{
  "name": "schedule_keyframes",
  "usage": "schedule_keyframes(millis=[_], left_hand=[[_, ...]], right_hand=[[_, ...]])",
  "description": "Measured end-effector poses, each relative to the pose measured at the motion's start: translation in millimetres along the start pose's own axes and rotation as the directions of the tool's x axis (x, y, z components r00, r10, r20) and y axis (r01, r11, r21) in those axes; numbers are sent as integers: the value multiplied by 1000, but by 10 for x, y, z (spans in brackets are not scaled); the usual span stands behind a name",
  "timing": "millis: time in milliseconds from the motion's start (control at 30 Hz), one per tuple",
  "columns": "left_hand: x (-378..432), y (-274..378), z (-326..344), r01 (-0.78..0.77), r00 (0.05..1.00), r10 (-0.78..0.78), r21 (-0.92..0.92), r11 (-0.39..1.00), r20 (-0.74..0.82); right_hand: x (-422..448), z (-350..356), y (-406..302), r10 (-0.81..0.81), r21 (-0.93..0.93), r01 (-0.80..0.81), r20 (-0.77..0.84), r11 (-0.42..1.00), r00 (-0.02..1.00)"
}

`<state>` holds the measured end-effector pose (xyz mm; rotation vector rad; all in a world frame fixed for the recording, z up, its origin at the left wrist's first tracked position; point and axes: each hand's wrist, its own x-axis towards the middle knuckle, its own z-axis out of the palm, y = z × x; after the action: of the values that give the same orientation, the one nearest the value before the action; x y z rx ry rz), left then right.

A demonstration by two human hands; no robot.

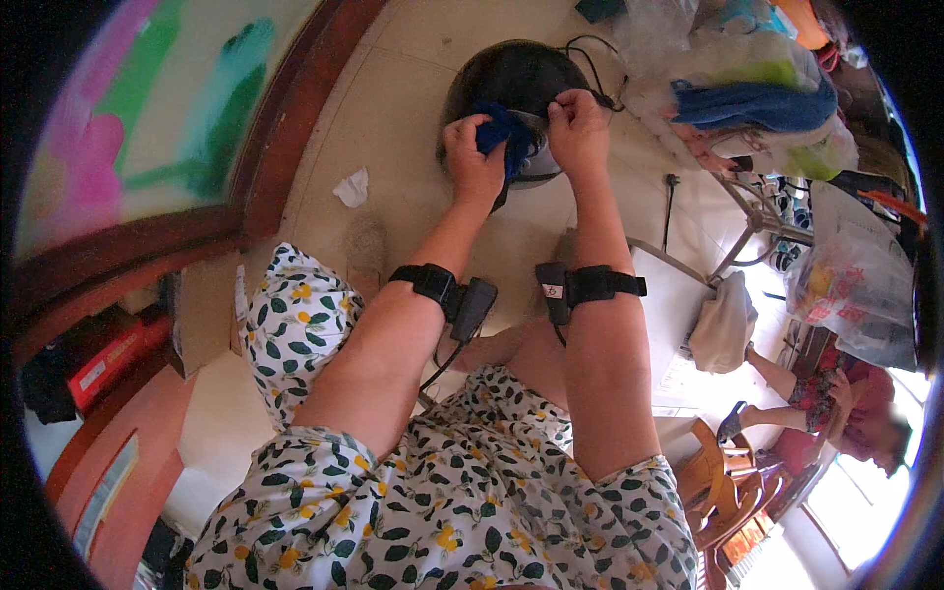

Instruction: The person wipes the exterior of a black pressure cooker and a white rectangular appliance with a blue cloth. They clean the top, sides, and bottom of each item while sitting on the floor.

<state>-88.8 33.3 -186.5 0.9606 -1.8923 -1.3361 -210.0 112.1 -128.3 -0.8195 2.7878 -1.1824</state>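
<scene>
A glossy black domed object (509, 70) sits on the tiled floor in front of me; its exact kind is hard to tell. Dark blue cloth (509, 136) is bunched in my left hand (473, 166), against the near side of the dome. Beneath and beside the cloth, a paler grey surface (544, 164) of the object shows. My right hand (580, 140) has thumb and fingers pinched at the object's right edge, where the fingertips partly hide what they grip. Both forearms wear strapped black devices, the left one (472, 306) and the right one (554, 291).
Crumpled white tissue (352, 187) lies left of the dome. A black cable (601, 48) runs behind it. Rightward are piled clothes and bags (759, 103), a metal frame (756, 221) and a seated person (841, 398) by wooden chairs (704, 464). A wood-framed painted panel (258, 133) rises at left.
</scene>
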Motion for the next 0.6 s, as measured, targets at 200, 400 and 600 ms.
schedule_keyframes(millis=[200, 400, 600], left_hand=[[-308, -719, -40, 342, 936, -348, 110, 933, 46], [-1078, -2015, -185, 912, 234, -893, -404, 65, 385], [-592, -1921, 81, 771, 162, -861, -606, -194, 482]], right_hand=[[34, -41, -215, 14, -53, -15, -5, 999, 1000], [31, -71, -143, 47, -77, -48, -11, 996, 999], [14, -49, -156, 33, -49, -34, -29, 998, 999]])
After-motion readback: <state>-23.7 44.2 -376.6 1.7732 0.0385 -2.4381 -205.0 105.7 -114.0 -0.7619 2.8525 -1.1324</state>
